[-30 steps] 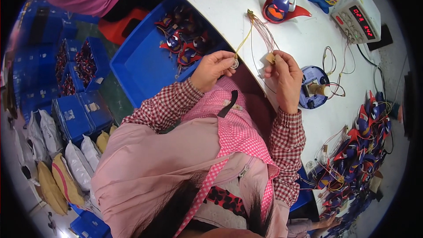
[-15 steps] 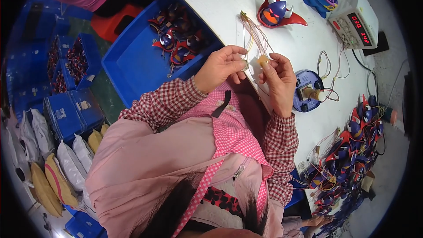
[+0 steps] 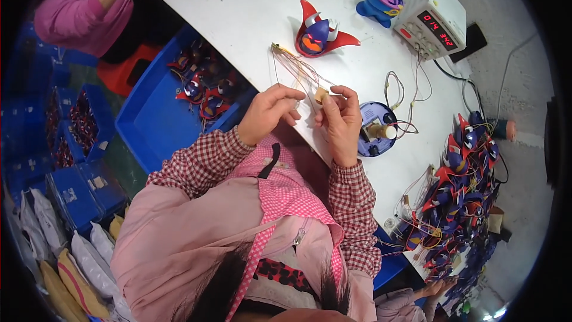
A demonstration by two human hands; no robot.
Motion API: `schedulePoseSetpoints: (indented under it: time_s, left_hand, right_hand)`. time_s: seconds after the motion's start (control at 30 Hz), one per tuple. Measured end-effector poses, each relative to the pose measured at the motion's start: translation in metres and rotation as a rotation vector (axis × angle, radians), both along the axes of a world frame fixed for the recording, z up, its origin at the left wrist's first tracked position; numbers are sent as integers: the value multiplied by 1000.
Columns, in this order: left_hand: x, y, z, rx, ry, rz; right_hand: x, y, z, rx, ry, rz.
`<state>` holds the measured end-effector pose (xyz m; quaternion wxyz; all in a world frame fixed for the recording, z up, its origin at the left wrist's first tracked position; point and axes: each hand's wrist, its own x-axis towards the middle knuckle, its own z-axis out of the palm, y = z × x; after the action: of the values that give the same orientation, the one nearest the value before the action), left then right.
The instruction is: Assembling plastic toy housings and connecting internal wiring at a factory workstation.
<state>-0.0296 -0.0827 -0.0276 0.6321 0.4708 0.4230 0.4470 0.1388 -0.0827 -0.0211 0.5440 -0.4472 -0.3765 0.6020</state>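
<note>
Both hands had drawn closer together above the white table (image 3: 238, 6) edge: the left hand (image 3: 271, 113) pinched thin yellow-and-red wires (image 3: 292, 65), the right hand (image 3: 341, 116) gripped a small tan component (image 3: 322, 94); steady, close fingertip pinches seemed best.

The person is wearing a red-and-white checked shirt with long sleeves (image 3: 205, 161) running up toward the frame's centre, under a pale pink sleeveless apron (image 3: 179, 244) with pink gingham trim (image 3: 286, 194) and a black strap (image 3: 269, 161).
</note>
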Motion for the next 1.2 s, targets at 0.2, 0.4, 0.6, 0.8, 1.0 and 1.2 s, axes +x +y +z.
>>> schedulePoseSetpoints:
  time_s: [0.2, 0.4, 0.6, 0.8, 1.0, 1.2]
  left_hand:
    - [13, 17, 10, -209, 27, -85]
    - [15, 20, 2, -215, 28, -137]
    - [16, 21, 5, -238, 40, -107]
    - [17, 20, 4, -233, 55, -116]
    - [17, 18, 3, -230, 44, -108]
    - [18, 18, 4, -220, 74, -111]
  right_hand:
    - [4, -2, -2, 14, -79, 40]
    - [5, -4, -4, 101, -307, 56]
    - [4, -7, -4, 394, -781, -19]
    - [6, -7, -6, 473, -873, -56]
    - [4, -7, -5, 487, -888, -73]
    - [6, -7, -3, 471, -901, -53]
